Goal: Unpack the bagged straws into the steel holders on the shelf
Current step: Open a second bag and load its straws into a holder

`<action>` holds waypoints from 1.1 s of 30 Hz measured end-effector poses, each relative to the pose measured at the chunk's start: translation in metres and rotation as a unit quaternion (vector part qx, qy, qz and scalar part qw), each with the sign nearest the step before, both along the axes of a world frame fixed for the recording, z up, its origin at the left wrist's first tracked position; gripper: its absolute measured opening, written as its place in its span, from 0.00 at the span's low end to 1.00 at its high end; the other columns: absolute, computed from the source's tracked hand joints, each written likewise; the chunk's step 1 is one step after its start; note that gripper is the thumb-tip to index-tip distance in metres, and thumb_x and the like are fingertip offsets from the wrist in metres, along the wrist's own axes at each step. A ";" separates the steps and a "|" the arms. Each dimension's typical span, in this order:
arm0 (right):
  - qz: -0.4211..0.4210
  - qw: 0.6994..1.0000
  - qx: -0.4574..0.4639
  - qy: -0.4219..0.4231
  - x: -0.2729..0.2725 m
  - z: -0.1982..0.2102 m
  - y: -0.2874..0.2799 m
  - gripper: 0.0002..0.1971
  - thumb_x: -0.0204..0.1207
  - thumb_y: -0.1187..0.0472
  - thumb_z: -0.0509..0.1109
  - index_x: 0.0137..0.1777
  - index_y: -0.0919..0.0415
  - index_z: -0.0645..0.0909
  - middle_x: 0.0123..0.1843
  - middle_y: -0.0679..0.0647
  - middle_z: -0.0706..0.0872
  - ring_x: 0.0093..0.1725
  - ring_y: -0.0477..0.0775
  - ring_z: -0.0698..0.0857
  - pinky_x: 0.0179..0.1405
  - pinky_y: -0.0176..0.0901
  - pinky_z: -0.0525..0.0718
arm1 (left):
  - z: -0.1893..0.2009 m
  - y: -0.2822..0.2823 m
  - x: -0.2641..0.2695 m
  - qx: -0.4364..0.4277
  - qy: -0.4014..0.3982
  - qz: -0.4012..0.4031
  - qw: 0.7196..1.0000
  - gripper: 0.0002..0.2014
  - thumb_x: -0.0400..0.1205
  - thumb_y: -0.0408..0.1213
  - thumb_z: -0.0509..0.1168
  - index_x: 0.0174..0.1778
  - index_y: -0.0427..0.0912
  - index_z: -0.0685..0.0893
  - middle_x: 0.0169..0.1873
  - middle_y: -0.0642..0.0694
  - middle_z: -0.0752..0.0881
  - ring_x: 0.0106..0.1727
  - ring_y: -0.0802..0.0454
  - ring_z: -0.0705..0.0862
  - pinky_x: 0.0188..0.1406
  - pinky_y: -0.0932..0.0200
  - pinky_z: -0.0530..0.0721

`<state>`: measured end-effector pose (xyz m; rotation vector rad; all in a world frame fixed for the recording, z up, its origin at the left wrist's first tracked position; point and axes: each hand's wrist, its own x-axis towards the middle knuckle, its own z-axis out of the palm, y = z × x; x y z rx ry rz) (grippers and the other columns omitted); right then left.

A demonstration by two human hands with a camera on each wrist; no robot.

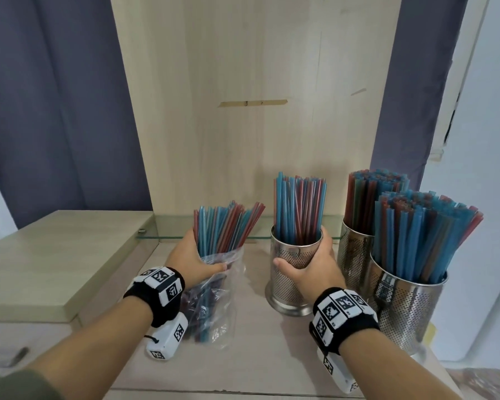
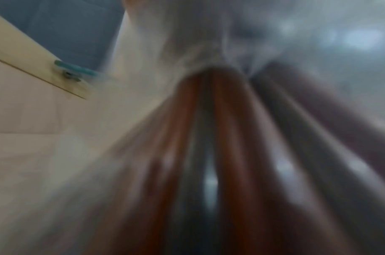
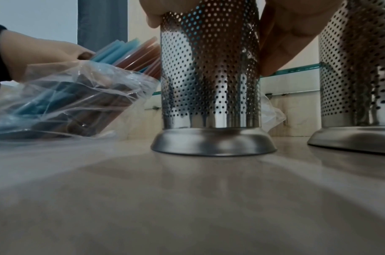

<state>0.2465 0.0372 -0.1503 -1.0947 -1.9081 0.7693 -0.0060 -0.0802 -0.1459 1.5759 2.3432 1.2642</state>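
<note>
A clear plastic bag [image 1: 214,301] [image 3: 62,103] of blue and red straws [image 1: 228,226] stands tilted on the shelf, straw tops sticking out. My left hand [image 1: 191,258] [image 3: 41,57] grips the bundle at the bag's mouth. The left wrist view is a blur of straws [image 2: 220,155] behind plastic. A perforated steel holder [image 1: 293,272] [image 3: 211,77] partly filled with straws [image 1: 299,209] stands just right of the bag. My right hand [image 1: 315,264] wraps around its upper wall, thumb [image 3: 152,13] on the left, fingers [image 3: 292,36] on the right.
Two more steel holders [image 1: 407,313] [image 1: 354,255] packed with straws stand at the right; one base [image 3: 353,139] shows in the right wrist view. A glass ledge [image 1: 168,236] runs along the back panel. A raised wooden block [image 1: 55,255] lies left.
</note>
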 end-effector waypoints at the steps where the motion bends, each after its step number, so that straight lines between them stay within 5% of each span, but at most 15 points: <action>1: 0.000 1.000 0.000 -0.001 0.000 0.000 0.000 0.63 0.58 0.39 0.85 0.84 0.47 0.45 0.78 0.53 0.74 0.73 0.56 0.77 0.71 0.51 0.78 | 0.000 -0.003 0.003 0.026 -0.012 0.001 1.000 0.48 0.56 0.56 0.83 0.71 0.51 0.71 0.58 0.58 0.85 0.59 0.59 0.85 0.61 0.56 0.84; 5: -0.007 1.000 0.010 -0.006 -0.001 0.001 -0.001 0.62 0.59 0.39 0.84 0.85 0.47 0.45 0.79 0.53 0.73 0.73 0.57 0.78 0.72 0.51 0.78 | 0.003 -0.016 0.016 0.138 -0.066 -0.002 0.988 0.46 0.60 0.43 0.83 0.74 0.49 0.69 0.56 0.62 0.84 0.56 0.71 0.84 0.54 0.71 0.83; 12: -0.027 0.999 0.012 -0.021 -0.004 0.005 -0.008 0.62 0.61 0.37 0.82 0.85 0.47 0.42 0.82 0.59 0.67 0.77 0.61 0.73 0.75 0.59 0.75 | 0.007 -0.025 0.026 0.207 -0.058 0.013 0.976 0.54 0.64 0.40 0.82 0.83 0.51 0.57 0.66 0.54 0.80 0.66 0.59 0.82 0.66 0.53 0.84; 15: -0.100 0.953 0.286 -0.016 -0.005 0.021 -0.035 0.55 0.66 0.35 0.76 0.84 0.59 0.49 0.80 0.68 0.63 0.79 0.68 0.67 0.76 0.61 0.71 | 0.007 -0.024 0.033 0.216 -0.050 0.009 0.975 0.55 0.65 0.39 0.82 0.83 0.47 0.55 0.67 0.52 0.78 0.66 0.60 0.80 0.67 0.58 0.81; 17: -0.036 0.903 0.428 0.016 -0.011 0.033 -0.057 0.50 0.68 0.35 0.73 0.81 0.60 0.55 0.77 0.65 0.65 0.76 0.64 0.69 0.75 0.57 0.71 | 0.007 -0.023 0.038 0.227 -0.052 0.003 0.972 0.55 0.65 0.38 0.82 0.83 0.45 0.55 0.65 0.52 0.78 0.64 0.62 0.80 0.64 0.68 0.80; 18: 0.027 0.913 0.406 0.021 -0.016 0.038 -0.067 0.49 0.67 0.36 0.73 0.82 0.58 0.55 0.78 0.60 0.66 0.77 0.58 0.68 0.76 0.53 0.71 | 0.006 -0.023 0.039 0.233 -0.057 -0.007 0.971 0.54 0.65 0.38 0.83 0.83 0.44 0.56 0.64 0.53 0.78 0.62 0.64 0.80 0.62 0.72 0.79; 21: 0.151 0.973 0.156 0.080 -0.043 0.046 -0.081 0.55 0.64 0.33 0.76 0.85 0.46 0.49 0.83 0.46 0.65 0.81 0.43 0.64 0.79 0.47 0.67 | 0.006 -0.022 0.043 0.250 -0.067 -0.048 0.965 0.51 0.65 0.40 0.83 0.80 0.41 0.59 0.63 0.53 0.79 0.64 0.64 0.81 0.62 0.73 0.79; 24: 0.180 0.971 0.025 0.154 -0.064 0.052 -0.070 0.50 0.61 0.37 0.83 0.79 0.46 0.60 0.75 0.41 0.76 0.76 0.38 0.73 0.78 0.50 0.74 | 0.004 -0.020 0.043 0.254 -0.042 -0.076 0.963 0.49 0.67 0.40 0.81 0.80 0.37 0.60 0.66 0.49 0.79 0.68 0.62 0.79 0.67 0.69 0.77; 27: 0.236 0.966 0.019 0.104 -0.072 0.067 -0.064 0.39 0.69 0.50 0.82 0.76 0.47 0.64 0.69 0.40 0.81 0.68 0.34 0.79 0.70 0.35 0.78 | 0.003 -0.019 0.042 0.222 -0.003 -0.072 0.972 0.54 0.67 0.50 0.76 0.83 0.38 0.54 0.73 0.46 0.73 0.74 0.60 0.74 0.71 0.70 0.72; 31: 0.256 0.965 0.047 0.027 -0.078 0.077 -0.054 0.40 0.72 0.52 0.80 0.80 0.53 0.64 0.71 0.43 0.80 0.68 0.38 0.79 0.69 0.34 0.76 | 0.003 -0.014 0.042 0.176 0.024 -0.076 0.981 0.57 0.67 0.54 0.75 0.86 0.49 0.46 0.78 0.52 0.69 0.77 0.59 0.71 0.75 0.55 0.75; 33: 0.244 0.968 0.052 0.017 -0.079 0.079 -0.048 0.36 0.73 0.51 0.80 0.78 0.53 0.68 0.66 0.40 0.81 0.61 0.32 0.80 0.62 0.23 0.76 | 0.004 -0.014 0.042 0.164 0.013 -0.070 0.984 0.56 0.68 0.54 0.75 0.86 0.53 0.46 0.75 0.56 0.74 0.72 0.61 0.76 0.69 0.57 0.79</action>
